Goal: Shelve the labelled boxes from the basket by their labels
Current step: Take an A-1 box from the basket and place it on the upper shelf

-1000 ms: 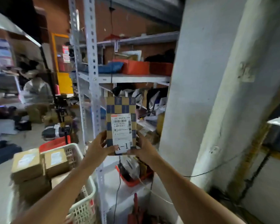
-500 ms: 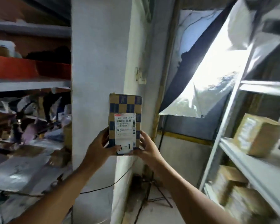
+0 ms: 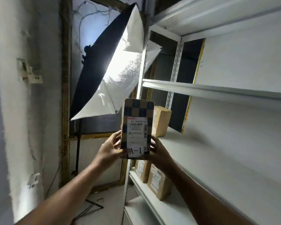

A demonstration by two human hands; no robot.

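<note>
I hold a blue-and-tan checkered box (image 3: 137, 111) upright in front of me; its white shipping label reads "A-1" at the bottom. My left hand (image 3: 109, 147) grips its lower left edge and my right hand (image 3: 158, 151) grips its lower right edge. The box is just left of the front post of a white metal shelf unit (image 3: 217, 90). A plain brown box (image 3: 161, 120) sits at the left end of the middle shelf, right behind the held box. Two labelled brown boxes (image 3: 158, 182) stand on the shelf below, one marked "A-2". The basket is out of view.
A studio softbox light (image 3: 120, 70) on a black stand (image 3: 79, 151) leans against the shelf unit's left side. A white concrete pillar (image 3: 23, 95) fills the left. The stand's legs spread on the floor (image 3: 104, 200) between pillar and shelves.
My view has swung right, away from the cluttered rack and basket, and up toward the white shelf unit. The box has stayed in both hands and is now close to the shelf post.
</note>
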